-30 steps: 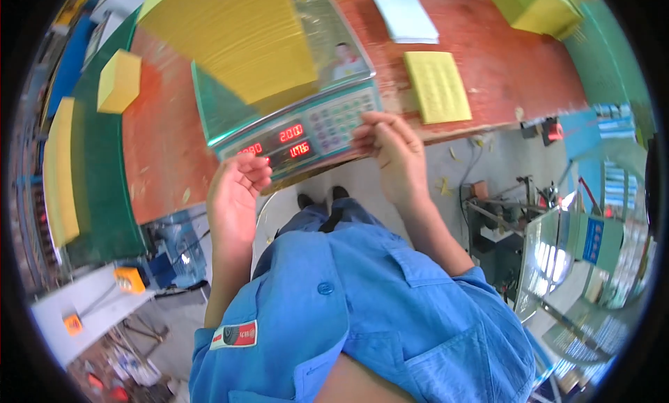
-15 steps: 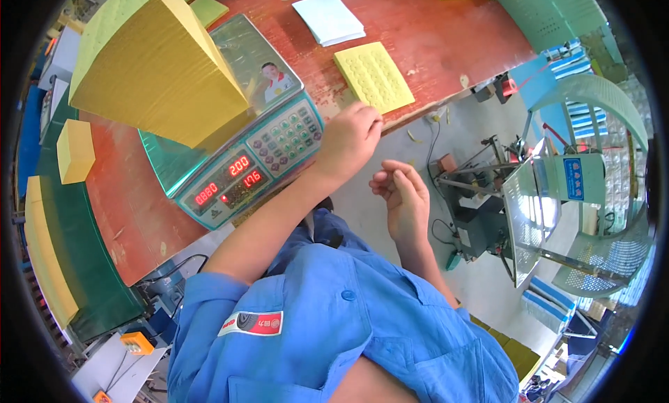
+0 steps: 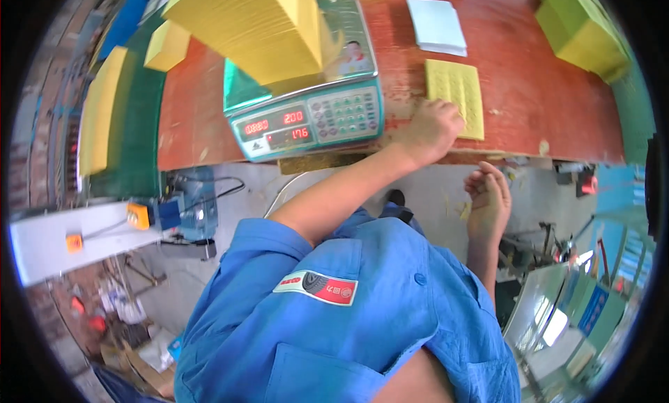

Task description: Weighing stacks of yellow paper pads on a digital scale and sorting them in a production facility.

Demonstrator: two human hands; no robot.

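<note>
My left hand (image 3: 437, 133) reaches over the front part of the table, at the near left corner of a flat yellow embossed stack (image 3: 456, 89), seemingly of paper sheets. Its fingers are curled in and slightly blurred, and cover part of the stack's edge; what they hold, if anything, is hidden. Off the table's front edge, lower right, hovers my right hand (image 3: 489, 201), thumb against curled fingers, with nothing visible in it. A teal weighing scale (image 3: 279, 128) with lit red digits stands left of my left hand. On its pan rests a tall block of stacked yellow paper (image 3: 251, 30).
Beyond the yellow stack lies a white paper stack (image 3: 437, 27) on the red table (image 3: 390, 27). More yellow blocks stand at the far right (image 3: 582, 30) and far left (image 3: 167, 46). A large green pedestal fan (image 3: 592, 333) is at lower right.
The view has swung, so the table and scale now sit straighter and further right. My left hand has shifted slightly over the yellow stack's near left corner. My right hand keeps its curled shape.
</note>
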